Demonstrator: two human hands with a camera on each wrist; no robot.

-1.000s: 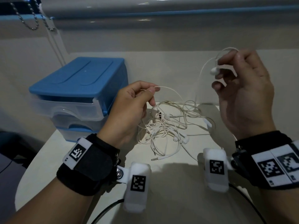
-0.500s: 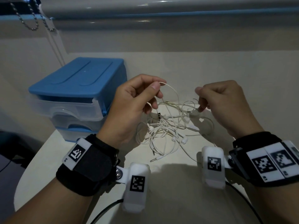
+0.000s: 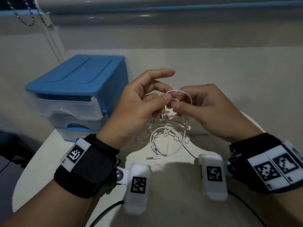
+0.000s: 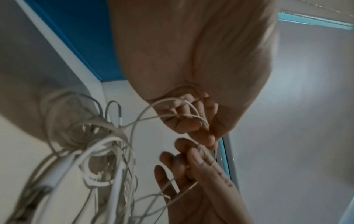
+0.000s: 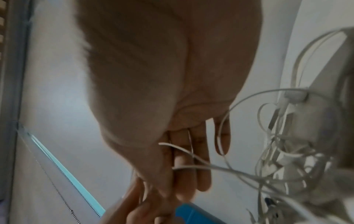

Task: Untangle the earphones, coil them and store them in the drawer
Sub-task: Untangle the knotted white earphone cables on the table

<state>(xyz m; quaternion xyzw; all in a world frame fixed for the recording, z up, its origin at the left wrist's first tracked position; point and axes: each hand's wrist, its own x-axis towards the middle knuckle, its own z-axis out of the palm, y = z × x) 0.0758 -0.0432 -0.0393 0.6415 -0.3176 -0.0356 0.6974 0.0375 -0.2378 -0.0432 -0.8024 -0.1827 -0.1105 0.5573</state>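
Brought together since a moment ago: left hand (image 3: 136, 105) and right hand (image 3: 208, 110), thumbs nearly touching, both pinching earphones (image 3: 165, 136) wire above white table (image 3: 91, 213)

The thin white earphone cords (image 3: 165, 136) look like smooth rubbery plastic with a faint sheen, and the small plug (image 3: 150, 158) at one end shows a metallic tip. The small blue-topped drawer unit (image 3: 78, 82) is moulded plastic: its lid is opaque and softly glossy, while the drawer fronts (image 3: 68, 108) are translucent, frosted plastic. The pale counter (image 3: 164, 202) has a smooth, matt-to-satin surface. Black wrist bands (image 3: 91, 167) look like matt woven cloth, with a shiny metal snap (image 3: 119, 175) on the left one. White camera housings (image 3: 137, 185) are matt plastic with printed black codes. The beaded chain (image 3: 29, 17) at top left appears metallic, though it is small and dim.
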